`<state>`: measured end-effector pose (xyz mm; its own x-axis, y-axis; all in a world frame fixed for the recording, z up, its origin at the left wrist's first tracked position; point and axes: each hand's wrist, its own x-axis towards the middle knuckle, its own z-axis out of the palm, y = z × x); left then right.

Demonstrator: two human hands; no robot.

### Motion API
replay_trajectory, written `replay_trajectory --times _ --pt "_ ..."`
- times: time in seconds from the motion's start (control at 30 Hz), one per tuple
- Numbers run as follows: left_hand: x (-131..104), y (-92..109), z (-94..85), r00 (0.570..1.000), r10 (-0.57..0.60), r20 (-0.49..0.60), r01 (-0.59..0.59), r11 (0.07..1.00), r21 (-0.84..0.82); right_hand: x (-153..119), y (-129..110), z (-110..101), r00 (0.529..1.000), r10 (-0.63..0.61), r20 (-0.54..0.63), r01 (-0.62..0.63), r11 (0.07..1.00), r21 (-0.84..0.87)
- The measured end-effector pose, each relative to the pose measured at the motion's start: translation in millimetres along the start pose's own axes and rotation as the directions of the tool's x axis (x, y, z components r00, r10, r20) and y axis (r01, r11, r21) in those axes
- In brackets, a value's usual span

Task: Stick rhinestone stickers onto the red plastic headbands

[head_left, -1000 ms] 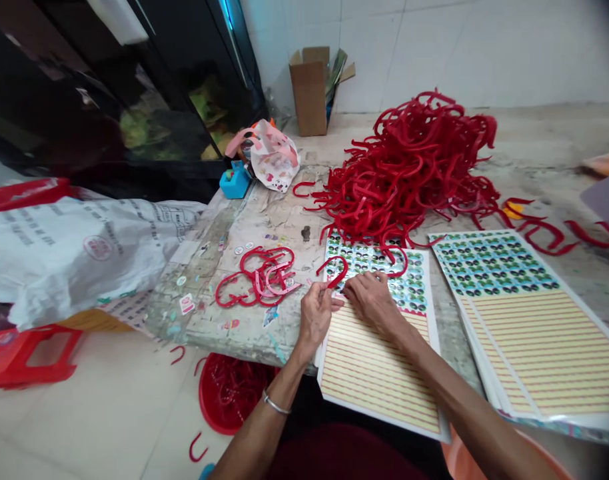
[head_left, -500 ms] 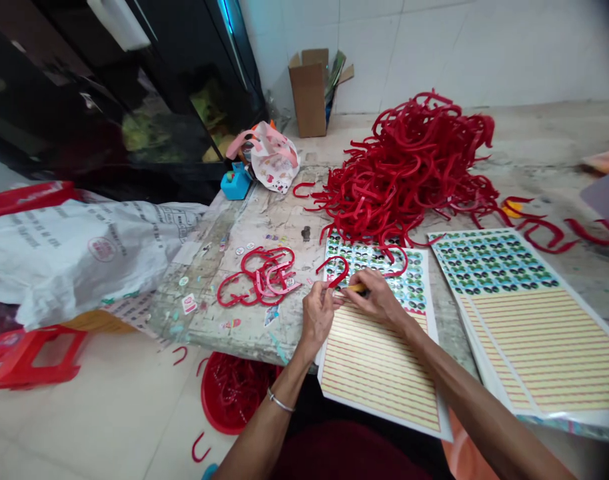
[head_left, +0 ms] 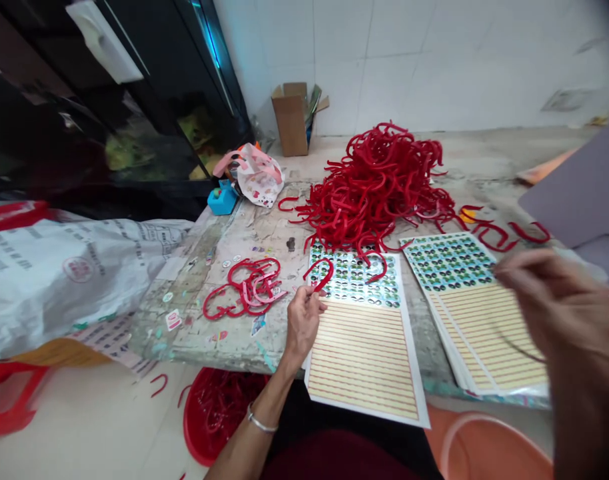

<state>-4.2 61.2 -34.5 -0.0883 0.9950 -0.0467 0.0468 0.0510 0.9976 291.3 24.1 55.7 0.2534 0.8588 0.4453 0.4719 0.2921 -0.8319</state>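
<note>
My left hand (head_left: 303, 323) pinches one end of a red U-shaped piece (head_left: 329, 270), its curve pointing up over a sticker sheet (head_left: 364, 360). Blue-green pictures fill the top of that sheet, yellow strips with red lines the rest. Another red piece lies on its upper part. My right hand (head_left: 544, 300), blurred, is raised at the right in front of a second stack of such sheets (head_left: 444, 273). Its fingers are drawn together, and what they hold cannot be made out; a thin dark curved line shows below them.
A large heap of red U-shaped pieces (head_left: 379, 187) lies behind the sheets. Several linked red pieces (head_left: 217, 303) lie at the left. Below the table edge stand a red basin (head_left: 194, 433) and an orange tub (head_left: 494, 440). A cardboard box (head_left: 290, 127) is at the back.
My right hand has moved away from my left hand, rightward and up; the yellow tool it held no longer shows. My left hand keeps the red piece. The view has shifted to the right.
</note>
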Motion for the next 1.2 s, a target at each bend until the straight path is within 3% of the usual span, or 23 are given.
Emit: replay_trajectory --times 0.03,0.1,0.17,0.27,0.43,0.57,0.63,0.73,0.8,0.9,0.97,1.03,1.07,1.13,1.2 --pt "-4 14 0.5 1.0 0.03 -0.002 -0.03 1.0 -0.001 -2 -11 20 0.991 0.008 0.133 -0.009 1.0 0.009" --pt "-12 42 1.9 0.992 0.11 0.057 -0.108 0.993 -0.038 -4 -31 58 0.914 -0.069 0.399 0.081 0.997 -0.014" --pt "-19 63 3.2 0.983 0.1 0.152 -0.084 0.991 -0.104 -6 -43 87 0.852 -0.15 0.502 0.196 0.98 -0.041" --pt "-27 77 4.1 0.971 0.061 0.231 -0.021 0.985 -0.171 -8 -49 108 0.822 -0.249 0.512 0.332 0.94 -0.077" --pt "-32 73 5.3 0.978 0.038 0.203 0.0 0.983 -0.184 -11 -47 113 0.79 -0.32 0.522 0.487 0.845 -0.22" --pt "-33 71 7.1 0.989 0.114 0.093 -0.104 0.988 -0.111 -10 -47 114 0.846 -0.306 0.437 0.496 0.751 -0.435" --pt "-32 70 6.4 0.991 0.122 0.061 -0.115 0.987 -0.109 -14 -43 114 0.893 -0.273 0.359 0.43 0.754 -0.497" --pt "-28 65 3.7 0.997 0.073 0.018 -0.068 0.977 -0.2 -31 -25 118 0.932 -0.136 0.335 0.278 0.863 -0.421" --pt "-26 63 2.7 0.998 0.066 -0.021 -0.069 0.957 -0.283 -48 -7 124 0.919 -0.024 0.392 0.17 0.924 -0.343" --pt "-26 62 4.9 0.996 0.075 -0.038 -0.084 0.919 -0.385 -71 15 136 0.922 0.013 0.388 0.118 0.943 -0.311" --pt "-28 64 8.4 0.998 0.064 -0.014 -0.064 0.905 -0.421 -78 17 142 0.944 0.039 0.329 0.037 0.974 -0.223" --pt "-32 65 12.1 0.999 0.049 0.017 -0.037 0.9 -0.435 -78 7 147 0.928 0.154 0.339 -0.166 0.986 0.005" --pt "-33 65 13.7 0.999 0.046 0.028 -0.029 0.899 -0.436 -76 0 149 0.896 0.224 0.384 -0.302 0.941 0.154" --pt "-37 65 15.7 0.998 0.049 0.045 -0.025 0.9 -0.434 -69 -15 152 0.821 0.314 0.476 -0.525 0.743 0.415" --pt "-40 63 16.2 0.997 0.052 0.056 -0.023 0.903 -0.43 -62 -25 156 0.793 0.353 0.496 -0.606 0.539 0.585"
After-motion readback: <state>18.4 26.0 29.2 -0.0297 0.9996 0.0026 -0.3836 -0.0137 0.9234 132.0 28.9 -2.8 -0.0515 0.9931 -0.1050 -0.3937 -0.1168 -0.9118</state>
